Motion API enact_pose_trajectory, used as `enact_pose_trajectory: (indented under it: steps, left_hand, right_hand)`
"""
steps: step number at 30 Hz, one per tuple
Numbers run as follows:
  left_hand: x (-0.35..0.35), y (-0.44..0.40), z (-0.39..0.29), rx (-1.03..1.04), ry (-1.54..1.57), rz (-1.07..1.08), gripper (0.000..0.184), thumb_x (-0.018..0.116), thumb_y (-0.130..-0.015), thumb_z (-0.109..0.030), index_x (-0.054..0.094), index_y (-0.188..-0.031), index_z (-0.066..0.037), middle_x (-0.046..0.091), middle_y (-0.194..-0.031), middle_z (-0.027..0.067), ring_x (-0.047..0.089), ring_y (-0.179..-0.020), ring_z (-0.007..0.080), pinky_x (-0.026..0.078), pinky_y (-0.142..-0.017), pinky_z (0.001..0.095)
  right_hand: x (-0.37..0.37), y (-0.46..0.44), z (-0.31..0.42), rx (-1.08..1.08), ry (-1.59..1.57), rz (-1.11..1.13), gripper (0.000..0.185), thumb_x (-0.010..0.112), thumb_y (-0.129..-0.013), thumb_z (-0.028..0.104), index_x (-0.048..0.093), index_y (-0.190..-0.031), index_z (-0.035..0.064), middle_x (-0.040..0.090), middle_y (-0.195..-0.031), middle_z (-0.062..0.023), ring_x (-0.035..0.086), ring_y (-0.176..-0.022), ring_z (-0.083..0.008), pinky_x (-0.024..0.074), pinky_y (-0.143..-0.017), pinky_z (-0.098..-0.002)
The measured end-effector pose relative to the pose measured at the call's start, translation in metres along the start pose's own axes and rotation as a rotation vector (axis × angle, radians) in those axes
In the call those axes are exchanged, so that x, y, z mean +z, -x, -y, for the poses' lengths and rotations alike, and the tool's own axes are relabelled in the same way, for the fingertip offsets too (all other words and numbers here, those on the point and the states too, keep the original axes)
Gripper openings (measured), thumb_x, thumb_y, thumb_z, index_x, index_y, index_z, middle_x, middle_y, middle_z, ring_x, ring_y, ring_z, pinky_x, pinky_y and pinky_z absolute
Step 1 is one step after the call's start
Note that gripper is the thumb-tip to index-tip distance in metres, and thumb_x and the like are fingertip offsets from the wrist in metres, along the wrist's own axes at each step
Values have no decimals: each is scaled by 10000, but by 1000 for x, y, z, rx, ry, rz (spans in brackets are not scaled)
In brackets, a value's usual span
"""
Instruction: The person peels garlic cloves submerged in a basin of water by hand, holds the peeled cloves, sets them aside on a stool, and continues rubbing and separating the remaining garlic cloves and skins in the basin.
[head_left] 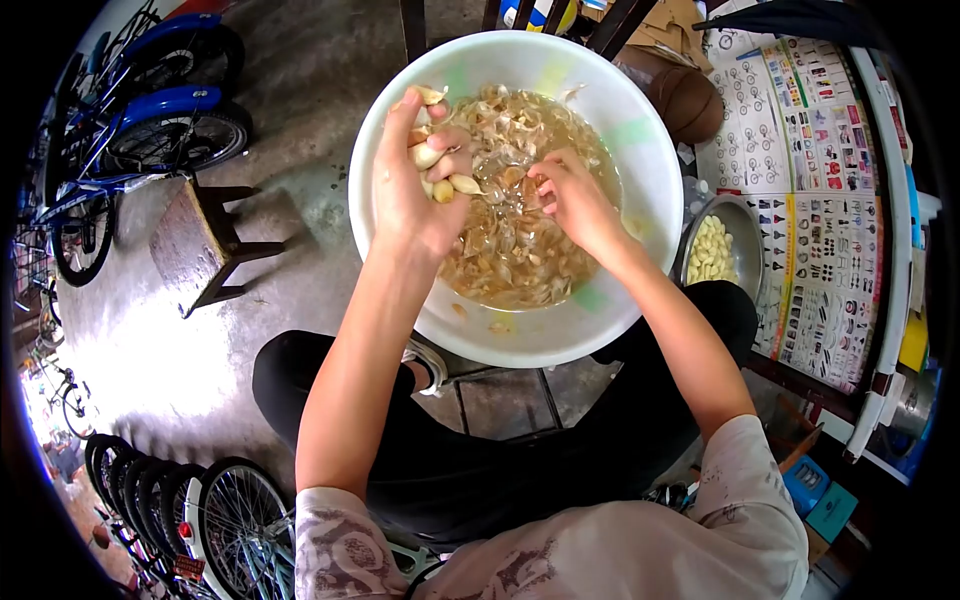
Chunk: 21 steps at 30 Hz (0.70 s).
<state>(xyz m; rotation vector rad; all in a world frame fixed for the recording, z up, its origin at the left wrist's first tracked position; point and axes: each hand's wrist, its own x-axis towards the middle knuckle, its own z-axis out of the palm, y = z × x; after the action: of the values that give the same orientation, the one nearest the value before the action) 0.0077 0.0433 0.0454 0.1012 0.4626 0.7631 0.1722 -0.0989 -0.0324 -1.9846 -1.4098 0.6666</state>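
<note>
Several garlic cloves (426,156) lie in my left hand (408,205), its fingers curled round them above the left side of a large white basin (650,150). Water with a thick layer of loose garlic skins (520,255) fills the basin's bottom. Over the middle of that water is my right hand (575,200), fingers bent together close to some brownish skins. Whatever its fingertips hold, if anything, is too small to make out. Peeled cloves (711,250) sit in a metal bowl (750,235) beside the basin, near my right knee.
A small wooden stool (195,240) stands on the concrete floor to the left. Bicycles (170,125) are parked at upper left, with more wheels (240,530) at lower left. On the right is a table covered with printed sheets (810,220). A brown ball (688,105) rests behind the bowl.
</note>
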Motion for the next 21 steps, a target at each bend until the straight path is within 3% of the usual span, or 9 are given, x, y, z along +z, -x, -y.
enact_pose_trajectory:
  steps: [4, 6, 10, 12, 13, 18, 21]
  left_hand:
    - [-5, -3, -2, -30, 53, 63, 89, 577, -966, -160, 536, -993, -86, 528, -889, 9, 442, -645, 30, 299, -439, 148]
    - [-4, -2, -1, -33, 49, 41, 113, 601, -955, -174, 544, -995, -85, 530, -888, 2, 447, -637, 31, 299, -438, 148]
    - [-1, -1, 0, -17, 38, 7, 138, 621, -946, -186, 551, -997, -78, 534, -887, -3, 451, -630, 32, 302, -435, 149]
    - [-3, -3, 0, -25, 44, 23, 136, 622, -945, -185, 551, -997, -82, 535, -885, -3, 453, -630, 33, 304, -438, 150]
    - [-4, -3, 0, -31, 48, 37, 133, 623, -944, -184, 552, -998, -86, 536, -883, -4, 454, -631, 33, 306, -440, 151]
    - [-3, -2, 1, -6, 25, 13, 116, 610, -948, -160, 540, -977, -72, 533, -900, 5, 449, -650, 32, 303, -434, 145]
    - [-4, -4, 1, -6, 24, 8, 134, 626, -939, -165, 542, -968, -65, 536, -902, 0, 449, -651, 28, 304, -434, 143]
  right_hand:
    - [-6, -1, 19, 235, -5, 84, 378, 559, -786, -109, 604, -1117, 68, 606, -901, -87, 662, -794, -251, 547, -687, -367]
    - [-5, 3, 19, -204, 517, -113, 234, 582, -844, -13, 625, -1065, 50, 655, -870, -92, 666, -708, -283, 544, -597, -381]
    - [3, 3, 43, -388, 441, -230, 160, 639, -838, 69, 654, -997, 88, 651, -856, -82, 659, -661, -296, 543, -576, -388]
    - [10, 11, 52, -273, 271, 55, 94, 672, -868, 155, 654, -944, 104, 615, -824, -72, 629, -730, -302, 517, -618, -407]
    - [13, 12, 52, -326, 227, 93, 112, 689, -851, 198, 646, -879, 98, 597, -845, -60, 614, -705, -298, 506, -610, -410]
    - [29, 22, 48, -333, 187, 248, 81, 665, -864, 158, 620, -858, 91, 575, -847, -61, 616, -717, -301, 504, -626, -425]
    - [40, 27, 49, -212, 422, 427, 86, 645, -870, 160, 634, -925, 95, 595, -883, -81, 637, -758, -321, 520, -647, -442]
